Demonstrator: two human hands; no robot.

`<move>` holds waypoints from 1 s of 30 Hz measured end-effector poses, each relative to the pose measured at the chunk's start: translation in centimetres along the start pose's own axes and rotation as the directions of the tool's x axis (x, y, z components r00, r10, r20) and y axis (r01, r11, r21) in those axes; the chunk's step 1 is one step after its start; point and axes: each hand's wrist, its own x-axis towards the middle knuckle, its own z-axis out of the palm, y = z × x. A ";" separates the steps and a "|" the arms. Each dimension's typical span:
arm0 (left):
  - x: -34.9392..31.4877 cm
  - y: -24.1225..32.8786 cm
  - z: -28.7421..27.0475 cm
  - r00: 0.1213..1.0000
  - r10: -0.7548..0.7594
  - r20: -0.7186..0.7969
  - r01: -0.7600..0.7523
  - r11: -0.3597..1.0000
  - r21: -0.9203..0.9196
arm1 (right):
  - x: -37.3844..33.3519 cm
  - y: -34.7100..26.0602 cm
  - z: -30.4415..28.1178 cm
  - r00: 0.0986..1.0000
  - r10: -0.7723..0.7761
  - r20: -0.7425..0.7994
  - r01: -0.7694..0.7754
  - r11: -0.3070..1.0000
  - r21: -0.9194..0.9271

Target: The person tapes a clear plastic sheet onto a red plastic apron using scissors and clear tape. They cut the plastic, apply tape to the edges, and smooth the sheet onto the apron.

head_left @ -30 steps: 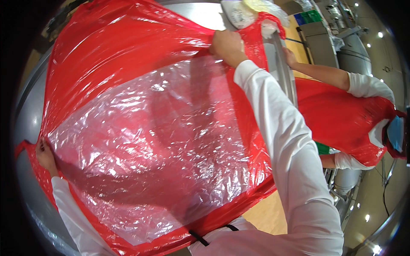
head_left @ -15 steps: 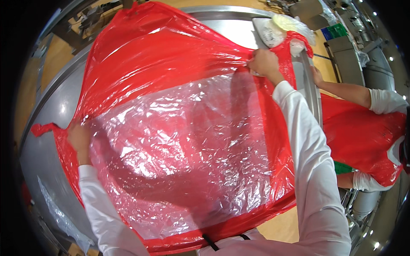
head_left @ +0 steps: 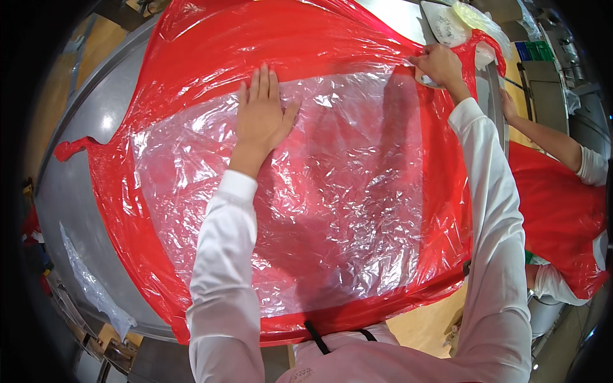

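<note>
On the metal tabletop (head_left: 70, 204), a red sheet (head_left: 268, 41) lies spread, its near edge at the person's waist and a twisted, strap-like end jutting left. On it sits a broad clear panel (head_left: 281, 198); cannot tell whether it is fixed or loose. Both look like thin plastic film: creased, very glossy.

Handling, judged by eye: light, limp, no stiffness of its own; probably slippery, and liable to stretch or tear if pulled at one point. Folds and wrinkles should shift easily under a palm. Best hold: a gathered corner or doubled edge, with a flat hand bracing the middle; the smooth centre offers little to pinch.

Left hand (head_left: 262, 124): palm down across the panel's far edge, fingers straight and pointing away from the body, middle three close, thumb and little finger spread; clamped on nothing. Forearm comes up from the lower edge, wrist nearly straight.

Right hand (head_left: 442, 67): reaches to the far right corner, arm long, wrist turned inward. Thumb and fingers appear pinched together on the red sheet, creases running to them. A small pale object (head_left: 429, 80) shows under the palm; kind unclear.

Outward: white bag (head_left: 442, 24) beyond the right hand; clear wrap (head_left: 92, 290) at left; co-worker (head_left: 562, 198) at right.
</note>
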 end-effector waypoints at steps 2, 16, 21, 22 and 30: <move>0.1 0.8 1.5 0.998 0.060 -0.009 -0.060 0.998 -0.019 | 0.0 0.6 -0.1 1.000 -0.014 0.011 0.014 1.000 -0.007; 5.0 17.3 1.3 0.975 0.083 0.204 -0.125 0.971 0.202 | -0.2 2.7 0.1 0.999 -0.051 -0.006 0.051 0.998 0.048; 7.4 24.0 2.7 0.991 0.133 0.012 -0.134 0.980 0.149 | -0.9 2.6 0.1 0.913 -0.408 -0.019 0.388 0.879 -0.277; 7.6 24.1 4.5 0.987 0.160 -0.022 -0.159 0.987 0.017 | -1.2 2.6 -0.2 0.895 -0.445 -0.039 0.426 0.877 -0.221; 8.1 29.8 4.4 0.995 0.084 0.053 -0.094 0.964 0.248 | -1.0 3.3 -0.7 0.986 -0.106 0.129 0.059 0.942 0.330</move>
